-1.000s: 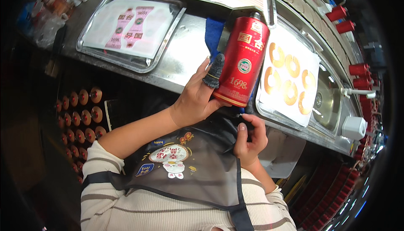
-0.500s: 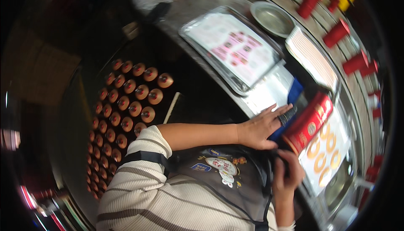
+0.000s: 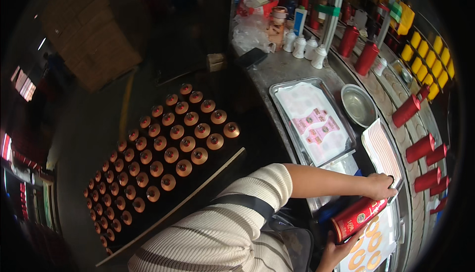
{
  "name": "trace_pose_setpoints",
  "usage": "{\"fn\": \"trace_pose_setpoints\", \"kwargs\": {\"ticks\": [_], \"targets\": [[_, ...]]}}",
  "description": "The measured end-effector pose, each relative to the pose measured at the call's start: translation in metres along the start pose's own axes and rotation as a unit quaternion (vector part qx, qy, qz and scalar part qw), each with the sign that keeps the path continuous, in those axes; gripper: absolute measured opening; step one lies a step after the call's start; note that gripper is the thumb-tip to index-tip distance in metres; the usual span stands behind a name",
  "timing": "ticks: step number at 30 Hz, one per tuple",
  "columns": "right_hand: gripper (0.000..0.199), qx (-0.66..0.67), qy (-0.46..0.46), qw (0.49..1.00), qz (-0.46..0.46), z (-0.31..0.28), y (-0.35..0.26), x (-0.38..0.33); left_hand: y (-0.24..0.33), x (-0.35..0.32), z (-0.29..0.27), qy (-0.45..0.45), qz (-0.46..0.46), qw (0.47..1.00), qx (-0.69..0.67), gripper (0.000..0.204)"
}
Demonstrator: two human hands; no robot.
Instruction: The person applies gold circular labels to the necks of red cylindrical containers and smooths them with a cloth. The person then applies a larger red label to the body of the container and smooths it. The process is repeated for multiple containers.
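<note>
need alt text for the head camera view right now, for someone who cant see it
A red bottle slants between a person's left hand at its upper end and right hand at its base. Nearby are a metal tray with pink printed pieces and some gold rings; rows of copper-coloured discs spread out to the left.

The person's bare left forearm [image 3: 326,181] stretches to the right, nearly level, ending in a left grip [image 3: 380,186] with its fingers curled. Nearer the body, the right grip [image 3: 341,251] is cupped, thumb and fingers parted, most of the right arm out of view.
</note>
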State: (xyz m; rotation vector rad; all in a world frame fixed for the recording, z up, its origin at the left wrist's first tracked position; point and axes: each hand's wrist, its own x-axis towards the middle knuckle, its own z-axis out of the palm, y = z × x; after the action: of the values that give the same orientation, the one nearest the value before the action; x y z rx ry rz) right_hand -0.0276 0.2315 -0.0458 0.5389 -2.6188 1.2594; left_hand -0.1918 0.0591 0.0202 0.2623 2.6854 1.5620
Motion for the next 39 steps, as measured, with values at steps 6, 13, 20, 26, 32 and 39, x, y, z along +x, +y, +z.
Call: {"fn": "trace_pose_setpoints", "kwargs": {"ticks": [6, 13, 20, 26, 32, 39], "targets": [[0.104, 0.092, -0.026, 0.991, -0.094, -0.021, 0.012, -0.005, 0.019, -0.017, -0.008, -0.004, -0.061, 0.994, -0.094, 0.073], [0.110, 0.267, -0.253, 0.924, -0.102, -0.041, -0.026, -0.003, -0.020, -0.163, -0.114, 0.139, 0.116, 0.972, -0.148, 0.035], [0.096, -0.044, -0.233, 0.896, -0.376, 0.033, -0.101, 0.049, 0.086, -0.465, -0.133, 0.494, 0.089, 0.818, 0.281, 0.026], [0.078, 0.137, -0.330, 0.860, -0.363, 0.052, -0.132, 0.042, 0.137, -0.671, -0.052, 0.702, -0.229, 0.453, 0.500, 0.026], [0.073, 0.103, -0.386, 0.852, -0.339, 0.071, -0.157, 0.014, 0.113, -0.891, 0.082, 0.675, -0.583, 0.147, 0.427, 0.034], [0.072, 0.081, -0.392, 0.819, -0.411, 0.107, -0.128, 0.043, 0.037, -1.018, 0.211, 0.629, -0.723, -0.011, 0.285, 0.042]]}}
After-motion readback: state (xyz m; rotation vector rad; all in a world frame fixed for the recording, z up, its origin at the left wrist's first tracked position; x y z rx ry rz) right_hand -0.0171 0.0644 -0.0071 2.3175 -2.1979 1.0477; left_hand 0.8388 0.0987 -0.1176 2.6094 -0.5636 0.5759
